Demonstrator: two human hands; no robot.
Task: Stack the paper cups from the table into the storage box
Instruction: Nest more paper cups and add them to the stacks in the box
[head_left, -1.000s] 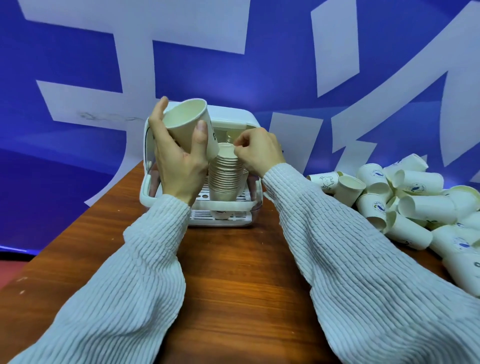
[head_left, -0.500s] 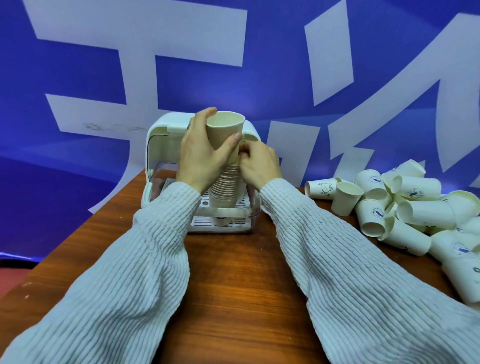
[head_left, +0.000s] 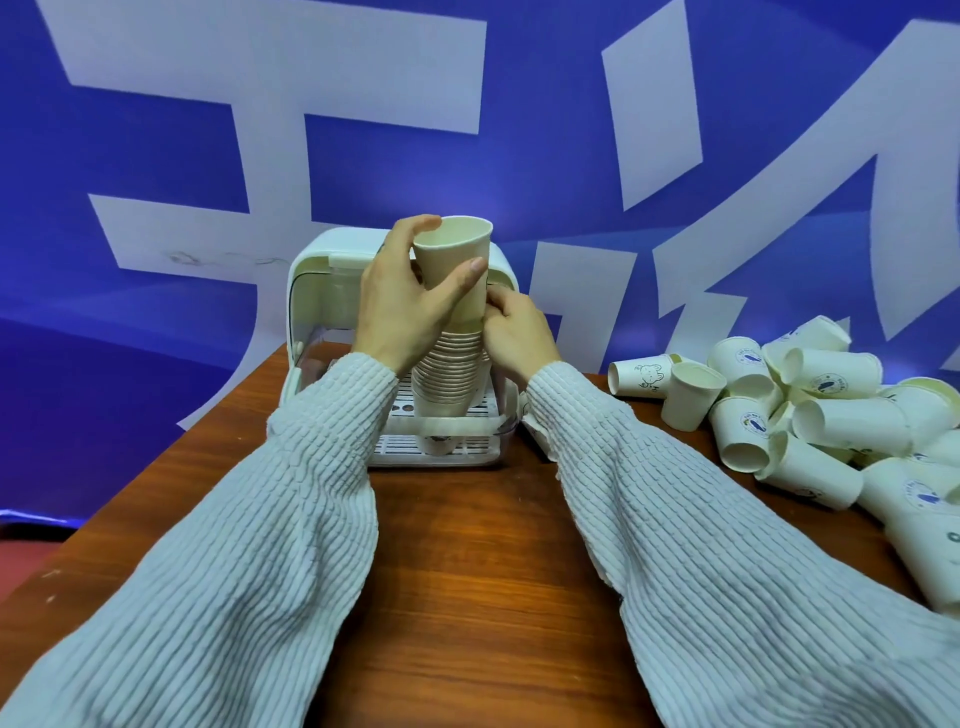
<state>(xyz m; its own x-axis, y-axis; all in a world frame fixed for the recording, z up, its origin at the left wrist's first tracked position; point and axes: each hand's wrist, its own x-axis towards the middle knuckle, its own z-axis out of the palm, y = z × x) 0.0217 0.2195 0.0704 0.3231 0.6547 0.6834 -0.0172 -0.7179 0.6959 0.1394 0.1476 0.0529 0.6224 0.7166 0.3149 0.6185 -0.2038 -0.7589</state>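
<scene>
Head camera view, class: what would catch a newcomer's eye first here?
At the centre, the left hand grips a paper cup atop a tall stack of cups standing in the white storage box, with the right hand against the stack. At right, a heap of loose cups sprawls on the wooden table.

I sit at a wooden table (head_left: 467, 571) with reddish-brown grain. Behind it hangs a deep blue backdrop (head_left: 545, 171) printed with large white strokes. A reddish floor (head_left: 21, 561) shows lower left.
</scene>
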